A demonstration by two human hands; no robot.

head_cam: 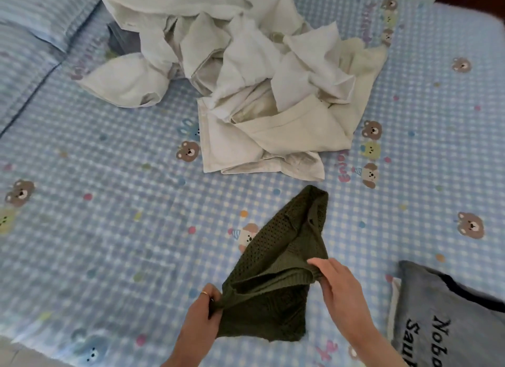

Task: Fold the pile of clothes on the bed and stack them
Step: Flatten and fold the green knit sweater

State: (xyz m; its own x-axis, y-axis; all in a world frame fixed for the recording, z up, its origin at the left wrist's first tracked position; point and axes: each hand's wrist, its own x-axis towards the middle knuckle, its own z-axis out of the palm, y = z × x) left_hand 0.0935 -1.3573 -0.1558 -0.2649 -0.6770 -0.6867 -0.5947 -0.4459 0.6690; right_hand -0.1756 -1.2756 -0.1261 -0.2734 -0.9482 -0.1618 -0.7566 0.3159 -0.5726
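Observation:
A dark olive-green knitted garment lies bunched on the bed in front of me, its far end trailing away toward the pile. My left hand pinches its near left edge, a ring on one finger. My right hand grips the ribbed hem at the right. A loose pile of white and cream clothes sits further back in the middle of the bed, with a bit of grey-blue cloth showing at its left side.
The bed is covered by a blue checked sheet with bear prints. A folded grey garment with black lettering lies at the near right. Matching pillows sit at the far left. The bed's near edge runs along the bottom left.

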